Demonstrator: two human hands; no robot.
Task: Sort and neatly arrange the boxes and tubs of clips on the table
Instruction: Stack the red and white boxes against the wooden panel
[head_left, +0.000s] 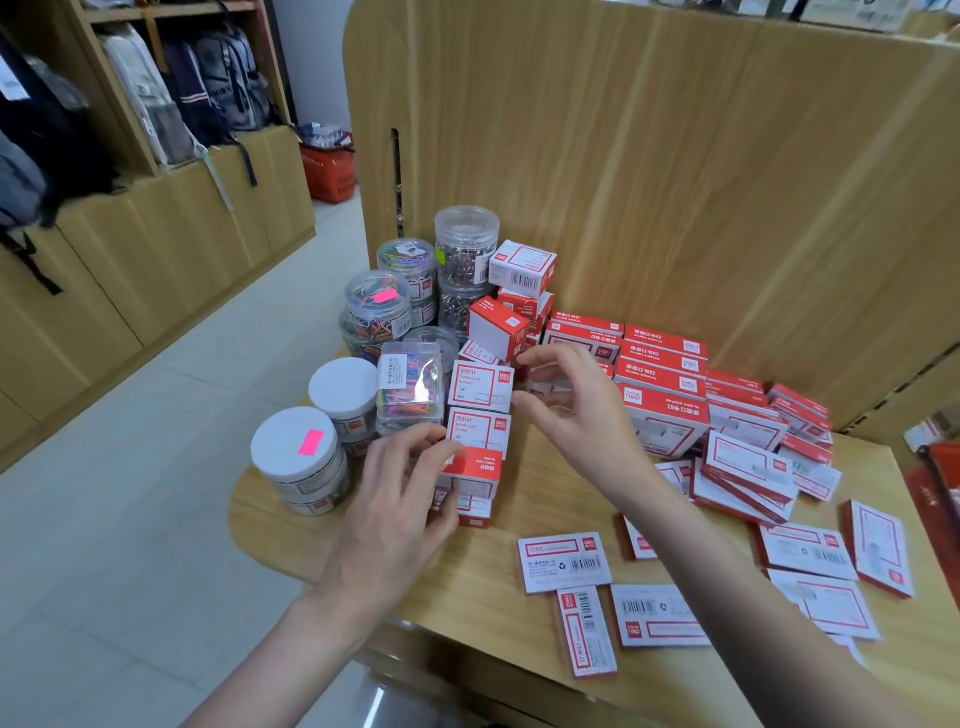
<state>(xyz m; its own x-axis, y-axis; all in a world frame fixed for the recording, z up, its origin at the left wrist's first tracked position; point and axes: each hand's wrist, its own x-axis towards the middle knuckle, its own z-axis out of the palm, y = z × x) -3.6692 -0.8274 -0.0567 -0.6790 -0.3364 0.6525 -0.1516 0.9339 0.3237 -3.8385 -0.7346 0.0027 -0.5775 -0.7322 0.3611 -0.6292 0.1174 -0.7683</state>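
Lining up small red and white boxes in a neat row.

The left hand (400, 499) is pinching the nearest small box (474, 470) at the front of the row; the right hand (566, 405) is hovering, fingers loosely curved, holding nothing. Best to be nudging edges flush, gently. Tubs (296, 457) are standing left on the wooden table (498, 608); backpacks are sitting on shelves (156, 93) behind.

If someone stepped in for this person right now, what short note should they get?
Left hand: grips a small red-and-white cardboard box at the near end of a box column.
Right hand: fingers curled beside the column's far boxes; whether it holds anything, cannot tell.
Done: round clear plastic tubs and white-lidded tubs grouped at left of the wooden table.
Left: flat red-and-white packets lie scattered near and right.
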